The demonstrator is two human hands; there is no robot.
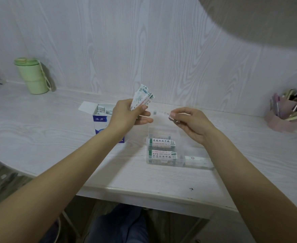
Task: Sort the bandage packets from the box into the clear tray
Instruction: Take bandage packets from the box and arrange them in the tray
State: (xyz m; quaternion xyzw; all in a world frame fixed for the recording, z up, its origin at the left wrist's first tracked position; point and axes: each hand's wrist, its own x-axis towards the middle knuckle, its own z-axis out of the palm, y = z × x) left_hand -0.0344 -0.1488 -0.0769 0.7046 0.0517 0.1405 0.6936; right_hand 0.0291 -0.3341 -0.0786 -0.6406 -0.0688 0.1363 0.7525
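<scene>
Bandage packets between box and tray

A fanned bunch of white, green-edged bandage packets [142, 98] is held up above the table; one single packet [161, 113] is held level just right of it. The blue-and-white box [101, 122] stands upright, flap open, more packets showing inside. The clear tray [165, 132] lies right of the box, with two printed packet stacks [161, 143] flat in its near compartments.

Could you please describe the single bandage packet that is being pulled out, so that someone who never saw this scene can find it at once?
Start at the clear tray in the middle of the white desk; above it two hands nearly meet. The left hand grips a fanned bunch of packets. The single packet is the one thin strip lying level between the hands, pinched at its end by the right hand.
</scene>
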